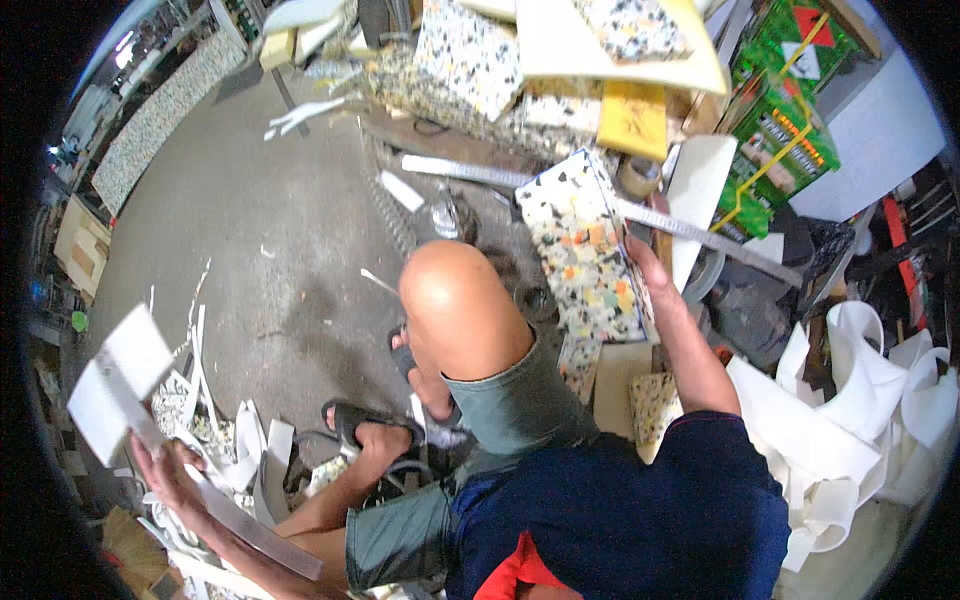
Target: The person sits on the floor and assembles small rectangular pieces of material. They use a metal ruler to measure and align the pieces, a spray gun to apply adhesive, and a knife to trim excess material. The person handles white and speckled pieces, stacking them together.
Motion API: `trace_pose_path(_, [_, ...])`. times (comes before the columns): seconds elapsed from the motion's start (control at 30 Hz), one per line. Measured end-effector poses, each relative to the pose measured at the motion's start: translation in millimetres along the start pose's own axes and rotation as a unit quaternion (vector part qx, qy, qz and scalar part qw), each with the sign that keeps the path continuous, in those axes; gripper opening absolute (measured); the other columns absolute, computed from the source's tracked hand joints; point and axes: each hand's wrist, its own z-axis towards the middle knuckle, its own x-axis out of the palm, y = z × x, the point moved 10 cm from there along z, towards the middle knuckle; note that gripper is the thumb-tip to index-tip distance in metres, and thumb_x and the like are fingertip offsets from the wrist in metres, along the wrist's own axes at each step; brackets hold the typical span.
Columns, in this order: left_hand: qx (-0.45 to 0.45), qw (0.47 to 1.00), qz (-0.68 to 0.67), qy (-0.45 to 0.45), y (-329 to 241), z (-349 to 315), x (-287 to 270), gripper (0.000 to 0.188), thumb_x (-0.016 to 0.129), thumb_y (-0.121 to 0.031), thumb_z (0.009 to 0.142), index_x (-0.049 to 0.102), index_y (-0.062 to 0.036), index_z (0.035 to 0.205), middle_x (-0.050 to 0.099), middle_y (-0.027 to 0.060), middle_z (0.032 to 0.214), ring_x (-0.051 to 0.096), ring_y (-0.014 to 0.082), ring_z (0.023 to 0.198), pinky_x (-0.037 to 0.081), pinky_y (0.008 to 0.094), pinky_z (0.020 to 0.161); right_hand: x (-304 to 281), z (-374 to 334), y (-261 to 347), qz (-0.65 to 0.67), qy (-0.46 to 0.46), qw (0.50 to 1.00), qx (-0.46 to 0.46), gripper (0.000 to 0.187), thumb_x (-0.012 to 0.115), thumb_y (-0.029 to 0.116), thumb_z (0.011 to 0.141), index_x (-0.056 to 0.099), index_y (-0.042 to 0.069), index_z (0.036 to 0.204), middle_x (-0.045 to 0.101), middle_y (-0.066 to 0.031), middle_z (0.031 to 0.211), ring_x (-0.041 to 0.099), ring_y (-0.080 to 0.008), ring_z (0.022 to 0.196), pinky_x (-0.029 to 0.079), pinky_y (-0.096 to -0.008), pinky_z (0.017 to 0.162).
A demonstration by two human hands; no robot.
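A navy shirt (630,500) lies nearest. Far left, a white sheet (100,415) meets the left hand (172,472); whether gripped cannot be told. Right of the bare knee (450,285), a speckled foam slab (580,250) is grasped by the right hand (650,268).

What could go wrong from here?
The speckled foam block might tilt or slip, as the right hand shows only at one edge. The long silvery strip passing behind the block could get knocked. White scraps lying near a sandal could catch underfoot.
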Motion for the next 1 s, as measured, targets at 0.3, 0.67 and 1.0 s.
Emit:
trace_pose_path(0.3, [-0.111,0.980,-0.123,-0.111,18.1,-86.0,96.9,0.068,0.057,-0.010,0.094,0.028,-0.0038,0.156,0.059,0.0119,0.085,0.055,0.0172,0.055,0.049,0.0304,0.044,94.6,18.0,55.7,-0.495,-0.045,0.864,-0.080,0.065,0.048,0.041,0.106,0.035,-0.004,0.151,0.052,-0.0238,0.144,0.052,-0.0340,0.133,0.038,-0.0412,0.112])
trace_pose_path(0.67, [-0.152,0.969,-0.190,-0.037,50.3,-103.4,121.6,0.067,0.059,-0.006,0.092,0.031,0.0034,0.153,0.061,0.0224,0.125,0.058,0.0178,0.056,0.050,0.0312,0.047,198.0,28.5,60.4,-0.867,0.063,0.430,-0.246,0.044,0.072,0.015,0.083,0.057,-0.003,0.120,0.047,-0.0260,0.139,0.053,-0.0385,0.120,0.055,-0.0456,0.085])
trace_pose_path(1.0, [-0.237,0.936,-0.257,-0.040,76.9,-114.2,128.3,0.069,0.054,-0.002,0.092,0.025,0.0001,0.155,0.057,0.0256,0.132,0.062,0.0202,0.055,0.054,0.0313,0.047,235.6,80.9,11.8,-0.892,0.334,0.234,-0.194,0.057,0.079,0.024,0.069,0.066,0.012,0.124,0.036,-0.0117,0.159,0.018,-0.0320,0.154,0.012,-0.0629,0.123])
